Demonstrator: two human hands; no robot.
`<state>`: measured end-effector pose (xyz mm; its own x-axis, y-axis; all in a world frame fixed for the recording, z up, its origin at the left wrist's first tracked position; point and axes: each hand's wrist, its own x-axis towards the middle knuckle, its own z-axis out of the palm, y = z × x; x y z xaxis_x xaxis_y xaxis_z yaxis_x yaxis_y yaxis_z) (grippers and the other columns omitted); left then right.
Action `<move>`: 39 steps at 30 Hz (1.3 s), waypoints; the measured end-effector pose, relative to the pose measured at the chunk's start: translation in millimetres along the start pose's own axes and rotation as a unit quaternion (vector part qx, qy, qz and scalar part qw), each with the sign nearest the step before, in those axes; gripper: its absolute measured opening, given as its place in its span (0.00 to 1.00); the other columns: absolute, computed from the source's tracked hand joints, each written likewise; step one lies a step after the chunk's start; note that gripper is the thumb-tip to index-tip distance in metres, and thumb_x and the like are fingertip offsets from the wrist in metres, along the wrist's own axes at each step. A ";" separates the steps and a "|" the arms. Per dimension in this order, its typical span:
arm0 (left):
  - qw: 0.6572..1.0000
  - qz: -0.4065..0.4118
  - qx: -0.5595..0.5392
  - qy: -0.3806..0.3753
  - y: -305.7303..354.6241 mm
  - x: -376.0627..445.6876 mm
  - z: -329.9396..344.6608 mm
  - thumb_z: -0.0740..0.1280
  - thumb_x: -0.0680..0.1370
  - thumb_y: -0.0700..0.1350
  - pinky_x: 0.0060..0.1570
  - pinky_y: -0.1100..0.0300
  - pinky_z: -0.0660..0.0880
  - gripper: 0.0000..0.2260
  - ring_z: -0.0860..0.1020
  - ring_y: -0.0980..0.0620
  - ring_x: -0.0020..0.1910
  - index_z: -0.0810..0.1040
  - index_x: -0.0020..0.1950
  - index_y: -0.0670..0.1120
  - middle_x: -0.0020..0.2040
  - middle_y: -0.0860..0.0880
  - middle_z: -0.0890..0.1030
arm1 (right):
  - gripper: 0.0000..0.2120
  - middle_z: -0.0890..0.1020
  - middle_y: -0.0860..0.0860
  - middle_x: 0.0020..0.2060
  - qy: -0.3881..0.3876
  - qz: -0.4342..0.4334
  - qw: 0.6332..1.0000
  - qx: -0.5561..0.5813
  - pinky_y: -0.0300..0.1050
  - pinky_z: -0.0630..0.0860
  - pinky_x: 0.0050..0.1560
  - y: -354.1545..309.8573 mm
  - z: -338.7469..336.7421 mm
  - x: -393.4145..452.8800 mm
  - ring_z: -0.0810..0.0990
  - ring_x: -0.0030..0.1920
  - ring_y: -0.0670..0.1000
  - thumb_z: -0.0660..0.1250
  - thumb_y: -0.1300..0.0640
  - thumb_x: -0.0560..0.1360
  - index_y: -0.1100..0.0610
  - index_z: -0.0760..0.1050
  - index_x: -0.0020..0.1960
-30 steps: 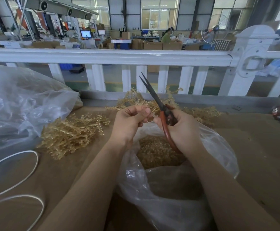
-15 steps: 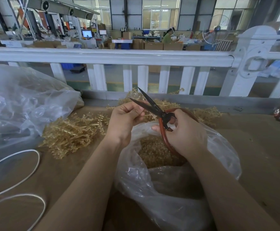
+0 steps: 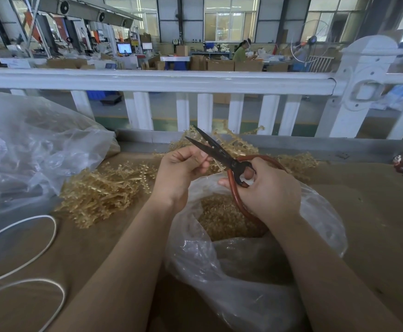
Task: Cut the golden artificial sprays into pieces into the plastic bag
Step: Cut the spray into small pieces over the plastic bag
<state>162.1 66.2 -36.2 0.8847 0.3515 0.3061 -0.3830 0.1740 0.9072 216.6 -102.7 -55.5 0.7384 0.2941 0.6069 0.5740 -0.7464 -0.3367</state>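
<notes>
Scissors (image 3: pixel 222 153), reopened since 0.5 s ago, point to 10 o'clock; right hand (image 3: pixel 265 190) grips their handles. Left hand (image 3: pixel 183 168) pinches a spray (image 3: pixel 216 164) between the blades, above the bag (image 3: pixel 315 224).

Am seeing white railing (image 3: pixel 157 80) running across far edge of brown worktable (image 3: pixel 375 226); daylight is coming through tall windows (image 3: pixel 231 19) beyond; cardboard boxes (image 3: pixel 220 65) are sitting mid-hall.

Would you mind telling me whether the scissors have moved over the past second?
Yes: the scissors have tilted down, tips dropping leftward from the white railing.
</notes>
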 end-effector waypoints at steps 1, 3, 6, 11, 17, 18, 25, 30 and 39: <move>1.000 -0.001 -0.001 -0.001 0.2 -0.3 0.1 0.64 0.79 0.34 0.40 0.65 0.74 0.08 0.73 0.54 0.34 0.78 0.41 0.39 0.34 0.47 0.78 | 0.32 0.65 0.36 0.27 0.002 0.000 1.000 0.001 0.35 0.59 0.27 0.1 0.5 0.0 0.64 0.26 0.37 0.52 0.18 0.63 0.47 0.69 0.41; 1.000 -0.002 -0.001 0.000 0.4 -0.4 0.0 0.64 0.79 0.33 0.40 0.65 0.74 0.08 0.73 0.54 0.35 0.78 0.41 0.39 0.35 0.47 0.78 | 0.32 0.65 0.35 0.27 0.004 0.001 1.000 0.003 0.35 0.60 0.27 0.5 1.5 0.1 0.64 0.27 0.36 0.52 0.18 0.63 0.47 0.69 0.41; 1.000 -0.005 0.005 0.000 0.8 -0.6 -0.4 0.64 0.79 0.33 0.40 0.65 0.74 0.08 0.74 0.54 0.34 0.78 0.42 0.39 0.35 0.47 0.78 | 0.34 0.66 0.35 0.28 0.009 -0.001 1.000 0.003 0.34 0.65 0.28 1.5 2.6 -0.1 0.66 0.26 0.38 0.52 0.18 0.63 0.48 0.72 0.41; 1.000 -0.004 0.029 -0.002 0.2 -0.2 -3.1 0.65 0.79 0.34 0.41 0.65 0.74 0.05 0.74 0.55 0.35 0.79 0.45 0.38 0.36 0.47 0.79 | 0.36 0.75 0.38 0.32 0.004 -0.005 1.000 -0.012 0.37 0.71 0.30 2.8 3.3 -1.0 0.73 0.30 0.43 0.51 0.17 0.63 0.49 0.74 0.43; 0.998 0.002 0.069 -0.014 0.8 0.9 -6.8 0.65 0.79 0.34 0.43 0.64 0.75 0.05 0.76 0.55 0.36 0.79 0.45 0.37 0.37 0.47 0.81 | 0.31 0.71 0.37 0.30 0.019 -0.020 1.000 0.013 0.33 0.59 0.27 0.6 0.4 -1.4 0.68 0.28 0.40 0.53 0.18 0.64 0.46 0.69 0.41; 0.997 0.004 0.074 -0.018 1.2 1.0 -7.8 0.65 0.79 0.33 0.43 0.64 0.75 0.05 0.76 0.55 0.36 0.79 0.45 0.37 0.37 0.47 0.80 | 0.32 0.70 0.37 0.29 0.017 -0.020 1.000 0.013 0.34 0.60 0.27 1.0 1.3 -1.1 0.68 0.27 0.39 0.53 0.18 0.64 0.46 0.69 0.41; 0.997 0.010 0.073 -0.037 1.1 0.4 -8.9 0.65 0.79 0.34 0.43 0.64 0.76 0.06 0.75 0.54 0.36 0.79 0.43 0.38 0.37 0.47 0.80 | 0.38 0.76 0.41 0.31 -0.010 -0.009 1.000 0.003 0.42 0.76 0.31 4.1 3.1 0.8 0.72 0.28 0.41 0.52 0.17 0.64 0.50 0.76 0.45; 0.997 0.005 0.067 -0.033 1.4 1.4 -8.5 0.66 0.79 0.35 0.43 0.64 0.76 0.06 0.76 0.54 0.36 0.80 0.42 0.40 0.37 0.47 0.80 | 0.39 0.78 0.40 0.33 -0.009 -0.007 1.000 0.008 0.38 0.74 0.30 4.3 2.1 1.7 0.70 0.27 0.40 0.52 0.17 0.64 0.50 0.77 0.46; 0.996 -0.032 0.056 0.065 -3.2 4.9 -9.5 0.65 0.79 0.34 0.38 0.63 0.75 0.09 0.75 0.53 0.33 0.82 0.42 0.39 0.36 0.46 0.81 | 0.23 0.69 0.35 0.26 -0.015 -0.019 0.999 0.041 0.31 0.61 0.27 1.9 4.4 -1.8 0.69 0.27 0.36 0.63 0.27 0.71 0.46 0.80 0.45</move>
<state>165.1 76.1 -40.4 0.8613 0.4611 0.2136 -0.2888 0.0983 0.9523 217.9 -102.1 -60.4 0.7249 0.3397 0.5993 0.6283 -0.6828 -0.3728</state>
